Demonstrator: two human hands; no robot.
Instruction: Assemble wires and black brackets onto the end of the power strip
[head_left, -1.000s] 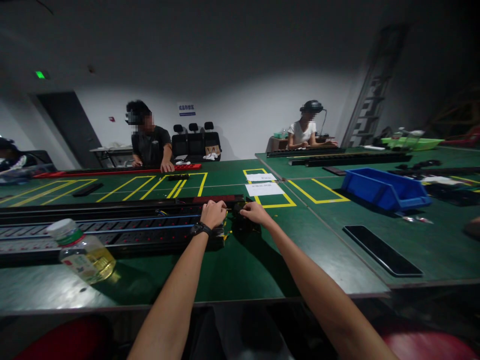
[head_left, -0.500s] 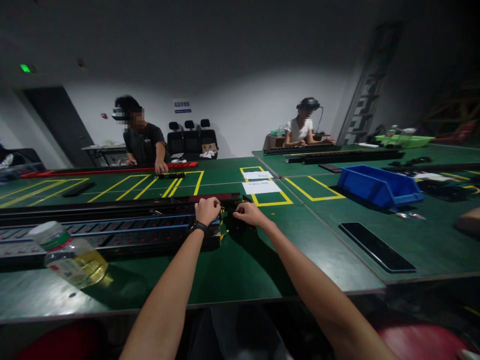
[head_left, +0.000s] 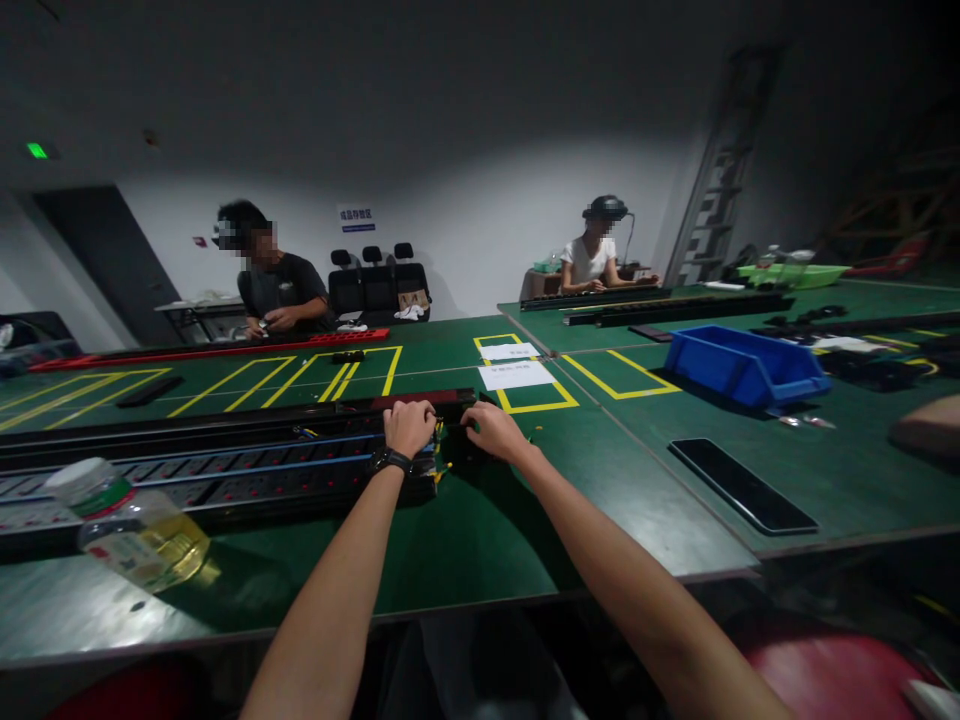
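Note:
A long black rail assembly (head_left: 255, 482), with blue strips and rows of small red dots on its panels, lies across the left of the table. At its right end, where yellow wire ends stick out, my left hand (head_left: 409, 428) rests on top with fingers curled and pinched together. Just right of that end is my right hand (head_left: 491, 430), its thumb and fingers closed near a dark part (head_left: 469, 447) in shadow. Whatever lies between the fingertips of either hand is too small and dark to make out. The hands are a short gap apart.
A tilted-looking bottle of yellow liquid (head_left: 131, 530) stands in front of the rails. To the right are a phone (head_left: 741, 485) and a blue bin (head_left: 742, 368). White paper sheets (head_left: 516, 375) lie beyond my hands. Two co-workers (head_left: 277, 290) sit across the green table (head_left: 600, 470).
My right hand has edged slightly closer to the left, which stays at the rail end. The co-worker at left has drawn a hand back from a black part on the table.

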